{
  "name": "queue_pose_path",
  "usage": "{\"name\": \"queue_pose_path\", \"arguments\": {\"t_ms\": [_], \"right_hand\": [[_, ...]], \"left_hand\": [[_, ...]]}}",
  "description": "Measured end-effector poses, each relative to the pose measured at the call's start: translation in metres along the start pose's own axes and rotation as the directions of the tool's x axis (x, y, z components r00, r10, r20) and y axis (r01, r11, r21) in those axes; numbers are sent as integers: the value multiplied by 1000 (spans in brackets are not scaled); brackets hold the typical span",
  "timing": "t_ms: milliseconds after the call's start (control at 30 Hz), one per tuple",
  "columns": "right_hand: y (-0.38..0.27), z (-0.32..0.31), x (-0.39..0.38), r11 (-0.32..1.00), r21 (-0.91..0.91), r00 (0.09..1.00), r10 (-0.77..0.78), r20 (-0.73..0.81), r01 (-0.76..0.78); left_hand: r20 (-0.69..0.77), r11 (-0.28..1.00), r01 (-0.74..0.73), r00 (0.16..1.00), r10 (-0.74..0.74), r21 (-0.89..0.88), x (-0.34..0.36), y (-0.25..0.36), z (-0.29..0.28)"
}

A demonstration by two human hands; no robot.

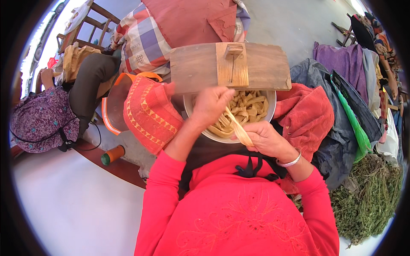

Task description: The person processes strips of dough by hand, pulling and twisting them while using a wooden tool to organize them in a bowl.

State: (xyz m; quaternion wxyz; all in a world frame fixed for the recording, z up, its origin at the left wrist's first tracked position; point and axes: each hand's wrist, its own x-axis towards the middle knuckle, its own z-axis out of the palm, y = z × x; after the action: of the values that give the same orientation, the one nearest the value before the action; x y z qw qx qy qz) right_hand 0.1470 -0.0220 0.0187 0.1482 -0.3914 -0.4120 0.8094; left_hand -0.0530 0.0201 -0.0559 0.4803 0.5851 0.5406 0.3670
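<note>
A grey floor (pixel 282 23) is filling the bg; bright light (pixel 70 19) is glowing past its L edge. Nr that edge a wooden frame (pixel 106 13), prob. a chair, is standing; nr the R edge, a dark frame (pixel 341 29). A dark red strip (pixel 95 156) is bordering a white surface (pixel 77 205).

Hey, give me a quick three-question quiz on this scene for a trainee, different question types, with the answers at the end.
1. True or false: a pale strip runs between the left hand and the right hand.
2. Which wrist wears the silvery bracelet? A) left; B) right; C) neither
3. What does the round bowl contain?

Key: 1. True. 2. B. 3. Loose tan strips.
</note>
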Motion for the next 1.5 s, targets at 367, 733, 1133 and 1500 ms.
{"name": "queue_pose_path", "arguments": {"t_ms": [367,733,1133,1500], "right_hand": [[16,-13,37,461,-879,613,-732,-298,123],[22,-29,34,274,-961,577,-792,-200,43],[59,-23,35,749,647,986,-50,-158,141],[27,-30,33,406,-890,573,-788,-226,207]], "left_hand": [[318,538,358,933,-169,-763,-48,37,44],[-56,987,-117,991,124,112,-47,18,49],[-173,835,-408,853,493,369,-52,1,56],[46,971,-57,998,48,233,-24,47,43]]}}
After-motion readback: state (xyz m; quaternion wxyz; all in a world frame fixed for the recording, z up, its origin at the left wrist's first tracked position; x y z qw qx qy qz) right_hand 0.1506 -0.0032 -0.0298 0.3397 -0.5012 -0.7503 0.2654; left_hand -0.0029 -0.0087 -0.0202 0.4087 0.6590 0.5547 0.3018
